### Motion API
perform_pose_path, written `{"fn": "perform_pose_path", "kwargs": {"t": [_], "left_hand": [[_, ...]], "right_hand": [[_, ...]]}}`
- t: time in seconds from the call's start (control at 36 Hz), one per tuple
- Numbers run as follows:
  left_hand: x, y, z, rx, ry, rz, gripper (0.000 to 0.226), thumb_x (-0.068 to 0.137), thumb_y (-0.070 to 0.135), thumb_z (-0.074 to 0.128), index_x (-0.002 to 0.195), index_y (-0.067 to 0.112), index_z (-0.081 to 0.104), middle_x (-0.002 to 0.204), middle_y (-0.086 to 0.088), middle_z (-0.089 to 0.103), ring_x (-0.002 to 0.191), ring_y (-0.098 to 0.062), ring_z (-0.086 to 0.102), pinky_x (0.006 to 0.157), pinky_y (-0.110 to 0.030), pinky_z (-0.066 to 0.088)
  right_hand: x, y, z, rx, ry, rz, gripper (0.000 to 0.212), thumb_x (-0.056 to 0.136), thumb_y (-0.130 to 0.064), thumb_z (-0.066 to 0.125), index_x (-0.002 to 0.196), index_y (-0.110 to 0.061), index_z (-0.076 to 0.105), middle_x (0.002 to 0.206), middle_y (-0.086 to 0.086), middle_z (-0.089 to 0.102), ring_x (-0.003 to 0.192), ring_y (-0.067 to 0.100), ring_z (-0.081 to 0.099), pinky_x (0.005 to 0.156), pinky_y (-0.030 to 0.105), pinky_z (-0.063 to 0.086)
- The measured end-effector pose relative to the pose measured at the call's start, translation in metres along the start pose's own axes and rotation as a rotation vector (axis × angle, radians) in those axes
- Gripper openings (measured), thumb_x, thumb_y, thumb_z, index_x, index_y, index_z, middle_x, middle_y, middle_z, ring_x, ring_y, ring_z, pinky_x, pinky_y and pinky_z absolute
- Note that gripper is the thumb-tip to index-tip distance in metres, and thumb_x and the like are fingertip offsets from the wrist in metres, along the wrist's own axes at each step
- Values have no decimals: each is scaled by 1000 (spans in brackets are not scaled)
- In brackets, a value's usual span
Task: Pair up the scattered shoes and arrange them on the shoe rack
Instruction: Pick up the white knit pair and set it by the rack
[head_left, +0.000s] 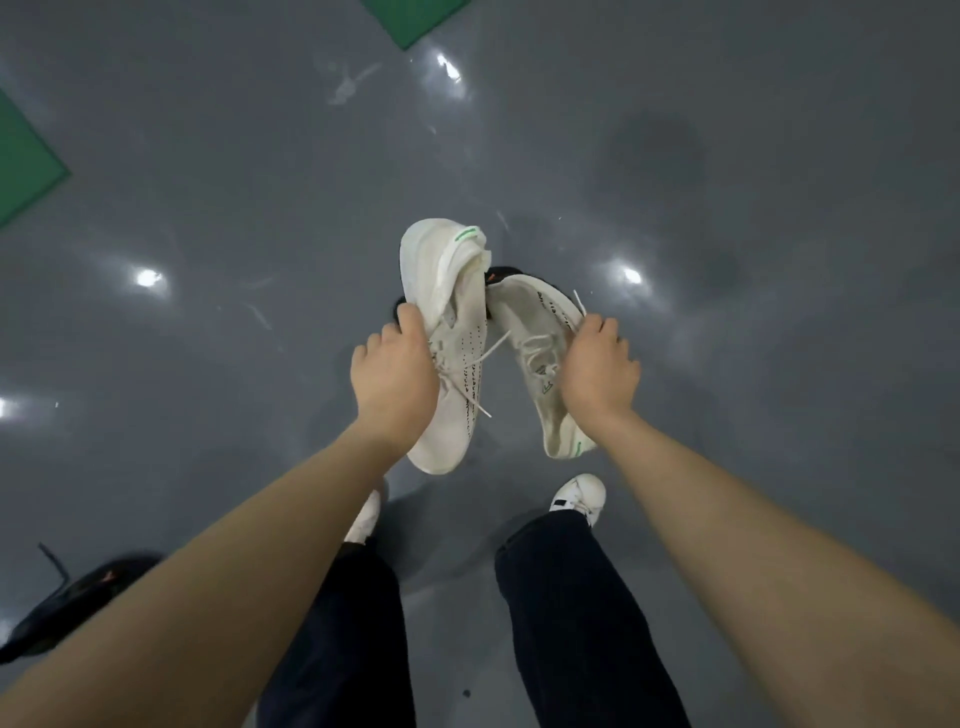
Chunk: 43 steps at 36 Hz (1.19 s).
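Two matching white sneakers with green accents hang in the air above the grey floor. My left hand (395, 369) grips the left white sneaker (451, 291) along its side, heel pointing away from me. My right hand (597, 369) grips the right white sneaker (535, 332) at its laces and upper. The two shoes touch near their far ends. A black shoe with an orange mark (500, 274) lies on the floor behind them, mostly hidden. Another black shoe (72, 597) lies at the lower left, partly behind my left forearm. No shoe rack is in view.
The glossy grey floor (727, 208) shows light reflections. Green floor patches sit at the far left (21, 156) and top centre (410, 21). My own legs in dark trousers and white shoes (579, 496) stand below the held pair.
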<state>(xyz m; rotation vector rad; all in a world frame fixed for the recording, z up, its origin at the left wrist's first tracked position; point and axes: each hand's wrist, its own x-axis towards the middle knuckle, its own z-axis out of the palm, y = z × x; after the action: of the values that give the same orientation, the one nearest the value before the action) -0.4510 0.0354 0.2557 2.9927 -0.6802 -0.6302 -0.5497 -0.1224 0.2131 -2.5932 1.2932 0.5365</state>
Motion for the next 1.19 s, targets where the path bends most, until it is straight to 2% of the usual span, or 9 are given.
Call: {"fn": "perform_pose_path", "kwargs": {"t": [0.11,0.25,0.44,0.56,0.64,0.86,1.03,1.14,1.19], "left_hand": [[-12,15,-33,63,15,103,33,86,0,42,118,4,38,99,-11,59,89,-30,57,71,-30,30],[-26,32,-65,124,21,290,35,85,0,42,119,4,37,99,-11,60,89,-29,57,72,-30,33],[-77,64,-109,236,-11,654,34,85,0,39,119,3,37,102,-12,61,92,-30,59,75,-32,38],[-127,83,-128,254,-40,830,30,85,-2,40,115,4,38,94,-10,61,81,-27,57,68,-31,34],[-171,99,-137,313,-50,974,28,85,-1,41,112,5,37,90,-9,62,71,-24,49,63,-30,32],[-320,136,-156,370,-120,1244,32,86,0,40,117,4,36,82,-9,56,67,-26,45,58,-32,32],[-442,151,-148,384,-116,1416,33,85,-1,41,117,4,36,84,-8,57,74,-30,56,58,-31,33],[-515,150,-142,397,-129,1508,29,84,-2,40,112,4,37,93,-12,61,76,-30,54,60,-32,33],[-562,149,-138,438,-113,1560,29,84,-2,42,111,4,38,94,-12,63,77,-31,56,61,-32,33]], "right_hand": [[-21,12,-42,140,32,90,23,97,-14,40,117,-5,46,121,14,51,108,35,53,79,39,42],[-63,34,-81,335,106,192,33,101,-26,34,117,-2,49,120,17,53,108,36,54,84,40,40],[-158,69,-105,646,237,482,29,100,-23,36,110,-1,52,111,17,55,100,36,55,77,40,42],[-233,87,-113,717,295,656,29,101,-23,34,108,-2,52,108,13,55,97,31,55,70,33,37],[-290,102,-118,733,332,780,33,101,-26,34,108,2,51,106,18,56,97,35,55,72,36,38],[-447,150,-134,837,401,1099,33,102,-25,31,114,2,47,115,19,54,103,36,54,81,40,42],[-569,187,-132,869,508,1216,27,101,-24,33,120,-5,36,111,16,57,94,36,56,69,37,41],[-639,203,-122,792,536,1261,43,97,-18,33,138,-16,20,114,14,55,79,31,51,66,35,40],[-683,212,-116,767,551,1297,47,97,-17,33,141,-18,17,115,14,54,82,32,54,66,36,41]]}}
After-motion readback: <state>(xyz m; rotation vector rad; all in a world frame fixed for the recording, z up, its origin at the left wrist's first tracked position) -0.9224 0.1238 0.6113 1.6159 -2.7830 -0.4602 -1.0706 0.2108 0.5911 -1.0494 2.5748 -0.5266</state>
